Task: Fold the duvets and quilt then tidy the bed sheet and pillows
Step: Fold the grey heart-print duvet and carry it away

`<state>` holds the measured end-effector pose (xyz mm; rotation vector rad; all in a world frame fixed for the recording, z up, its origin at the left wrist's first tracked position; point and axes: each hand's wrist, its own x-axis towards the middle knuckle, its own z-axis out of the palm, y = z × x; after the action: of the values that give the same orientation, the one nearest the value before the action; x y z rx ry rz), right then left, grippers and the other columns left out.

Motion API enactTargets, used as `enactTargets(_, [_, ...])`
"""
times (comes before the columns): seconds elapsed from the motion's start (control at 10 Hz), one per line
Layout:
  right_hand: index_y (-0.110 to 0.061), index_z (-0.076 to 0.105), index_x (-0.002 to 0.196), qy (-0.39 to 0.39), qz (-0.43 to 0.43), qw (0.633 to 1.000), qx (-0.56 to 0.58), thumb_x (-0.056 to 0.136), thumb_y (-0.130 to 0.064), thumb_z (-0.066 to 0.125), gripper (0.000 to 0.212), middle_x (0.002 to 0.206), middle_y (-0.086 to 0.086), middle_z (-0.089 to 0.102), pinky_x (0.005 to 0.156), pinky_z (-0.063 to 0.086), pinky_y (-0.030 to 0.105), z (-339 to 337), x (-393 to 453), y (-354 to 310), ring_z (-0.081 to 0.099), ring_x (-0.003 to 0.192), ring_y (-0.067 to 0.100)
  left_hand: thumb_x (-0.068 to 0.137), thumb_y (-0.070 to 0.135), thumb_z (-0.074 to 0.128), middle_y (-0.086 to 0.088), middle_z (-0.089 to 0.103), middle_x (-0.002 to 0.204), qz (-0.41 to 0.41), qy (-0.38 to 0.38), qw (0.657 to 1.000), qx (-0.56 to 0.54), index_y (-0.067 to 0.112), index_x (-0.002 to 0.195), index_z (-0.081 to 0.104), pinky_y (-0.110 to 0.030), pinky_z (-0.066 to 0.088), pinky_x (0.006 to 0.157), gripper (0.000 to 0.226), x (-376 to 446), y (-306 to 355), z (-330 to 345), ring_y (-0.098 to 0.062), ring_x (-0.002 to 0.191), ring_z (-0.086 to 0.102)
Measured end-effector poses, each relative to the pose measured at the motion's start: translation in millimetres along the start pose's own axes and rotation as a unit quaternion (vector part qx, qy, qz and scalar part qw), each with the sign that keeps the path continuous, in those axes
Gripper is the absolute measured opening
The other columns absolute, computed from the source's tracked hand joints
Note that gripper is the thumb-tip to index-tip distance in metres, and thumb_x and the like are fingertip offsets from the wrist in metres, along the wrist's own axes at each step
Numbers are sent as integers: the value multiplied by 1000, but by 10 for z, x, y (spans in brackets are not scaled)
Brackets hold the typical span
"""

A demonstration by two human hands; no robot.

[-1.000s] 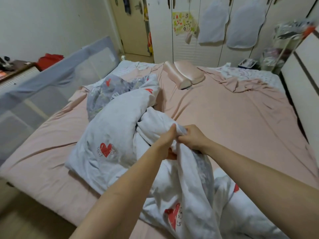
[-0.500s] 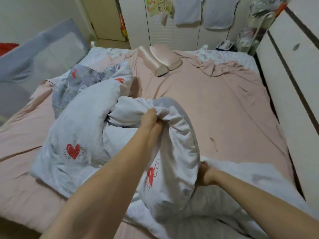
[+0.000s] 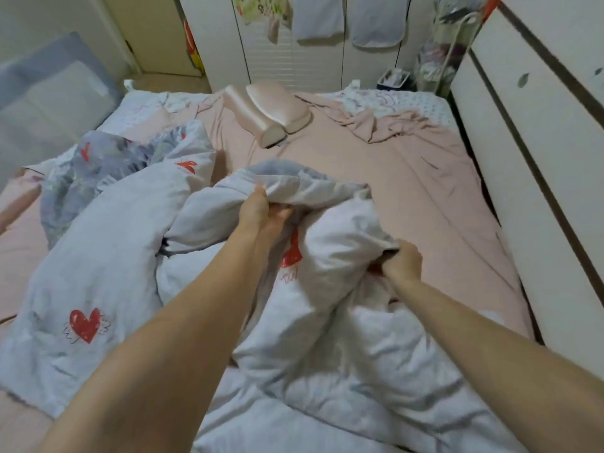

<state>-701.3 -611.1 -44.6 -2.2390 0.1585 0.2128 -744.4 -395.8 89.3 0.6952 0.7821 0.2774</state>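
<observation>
Pink bed sheet (image 3: 376,197), crumpled duvet (image 3: 108,256) lying diagonally, both hands gripping its edge

Both hands (image 3: 261,212) (image 3: 402,263) clenched, arms outstretched

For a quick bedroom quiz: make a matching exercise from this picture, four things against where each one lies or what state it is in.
Things
1. pale grey duvet with red hearts
2. glossy pink contoured pillow
3. pink bed sheet
4. left hand

States
A. spread over the mattress, bunched near the far edge
B. lying at the far end of the bed
C. gripping a fold of cloth
D. crumpled in a heap on the near side

Pairs: 1-D, 2-B, 3-A, 4-C
</observation>
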Motion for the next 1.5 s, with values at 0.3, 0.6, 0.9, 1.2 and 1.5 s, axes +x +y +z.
enactTargets(0.3, [-3,50,112,24,-43,999,-9,92,-15,53,23,111,19,58,86,42,38,-627,595,-636,55,106,35,97,19,55,-10,60,112,-19,-28,929,368,12,103,59,-41,52,91,10,-289,-154,-390,-26,102,59])
enactTargets(0.6, [-11,59,73,-299,-102,946,-78,86,-11,55,15,82,14,64,71,47,37,648,-1121,-692,62,83,32,96,16,54,-8,63,99,0,156,885,438,10,108,61,-34,50,80,15,-1014,499,-2364,-21,90,58])
enactTargets(0.9, [2,63,99,-384,-214,886,-148,89,-21,57,25,93,14,66,78,47,34,2410,-2780,-1774,62,92,29,87,8,52,-10,53,74,67,234,790,563,8,84,64,-27,38,58,12,-1204,1540,-4492,-23,70,49])
enactTargets(1.2, [-10,42,133,-320,-255,888,-209,89,-34,59,53,136,14,41,96,41,35,4750,-3411,-2597,48,120,33,92,26,52,-18,43,140,50,185,663,724,4,137,41,-40,42,100,51,224,2640,-6079,-37,124,47])
enactTargets(1.5, [-13,26,146,-183,-307,789,-500,89,-42,58,71,158,18,6,116,5,51,5444,-2981,-2291,3,146,31,84,62,57,-22,12,157,-83,237,698,671,8,152,-4,-55,11,116,106,1278,2645,-6946,-38,146,3])
